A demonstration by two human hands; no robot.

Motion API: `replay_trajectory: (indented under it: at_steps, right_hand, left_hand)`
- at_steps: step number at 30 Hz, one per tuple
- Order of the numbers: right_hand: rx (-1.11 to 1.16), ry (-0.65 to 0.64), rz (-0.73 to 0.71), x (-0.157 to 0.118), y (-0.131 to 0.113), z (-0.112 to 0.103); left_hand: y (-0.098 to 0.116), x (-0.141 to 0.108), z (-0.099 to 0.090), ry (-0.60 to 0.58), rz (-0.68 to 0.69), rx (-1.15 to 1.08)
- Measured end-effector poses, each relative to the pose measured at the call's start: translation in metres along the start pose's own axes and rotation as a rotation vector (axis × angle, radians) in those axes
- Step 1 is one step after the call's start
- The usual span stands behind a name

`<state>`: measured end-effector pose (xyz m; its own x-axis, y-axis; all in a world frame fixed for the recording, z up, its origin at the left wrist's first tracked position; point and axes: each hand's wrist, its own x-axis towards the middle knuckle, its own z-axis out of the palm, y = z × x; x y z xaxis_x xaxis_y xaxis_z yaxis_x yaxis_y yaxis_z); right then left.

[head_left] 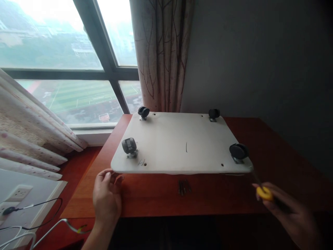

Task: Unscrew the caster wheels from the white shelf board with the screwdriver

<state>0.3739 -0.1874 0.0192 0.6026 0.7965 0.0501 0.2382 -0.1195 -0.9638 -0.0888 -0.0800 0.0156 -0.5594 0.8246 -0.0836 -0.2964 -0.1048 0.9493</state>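
A white board (169,139) with rounded corners lies on the reddish wooden table, black caster wheels fixed near its corners. My left hand (107,191) is at its near left corner, fingers curled against the edge. In my right hand (288,210), slightly blurred, is a screwdriver (264,193) with a yellow and dark handle. Its thin shaft points at the board's near right corner, below the near right caster (238,151). The near left caster (129,146) stands above my left hand. Several screws (183,186) lie in front of the board.
The wooden table (153,199) has its front edge close to me. Windows and a curtain (162,52) are behind and left; a grey wall (247,59) rises at the right. At lower left are wall sockets (19,193) and a white cable (49,232).
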Motion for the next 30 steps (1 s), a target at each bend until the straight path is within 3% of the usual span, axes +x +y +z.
replay_trajectory:
  at_steps: [2, 4, 8, 10, 12, 15, 19, 24, 30]
  right_hand:
    - [-0.155, -0.254, 0.004, -0.003, -0.006, 0.001]
    - [-0.242, -0.449, -0.048, -0.003, -0.009, 0.008]
    - [-0.425, -0.539, -0.260, 0.000, -0.003, 0.026]
    - [-0.532, -0.567, -0.363, 0.002, 0.003, 0.030]
    - [-0.621, -0.593, -0.450, 0.004, 0.007, 0.032]
    - [-0.700, -0.612, -0.545, 0.005, 0.008, 0.035]
    - [-0.725, -0.600, -0.611, 0.006, 0.009, 0.040]
    - [-0.724, -0.608, -0.619, 0.003, 0.010, 0.047]
    - [-0.727, -0.692, -0.567, -0.005, 0.003, 0.062]
  left_hand:
    - [-0.007, -0.011, -0.003, -0.047, -0.012, 0.167]
    - [-0.012, -0.026, -0.002, -0.263, 0.085, 0.433]
    - [-0.019, -0.059, 0.019, -0.839, 0.558, 0.855]
    - [-0.023, -0.073, 0.036, -0.994, 0.739, 0.982]
    - [-0.028, -0.082, 0.053, -1.091, 0.805, 1.058]
    - [-0.036, -0.088, 0.071, -1.166, 0.820, 1.118]
    - [-0.046, -0.087, 0.080, -1.177, 0.845, 1.125]
    - [-0.050, -0.079, 0.074, -1.155, 0.848, 1.085]
    - [-0.037, -0.067, 0.057, -1.143, 0.829, 1.061]
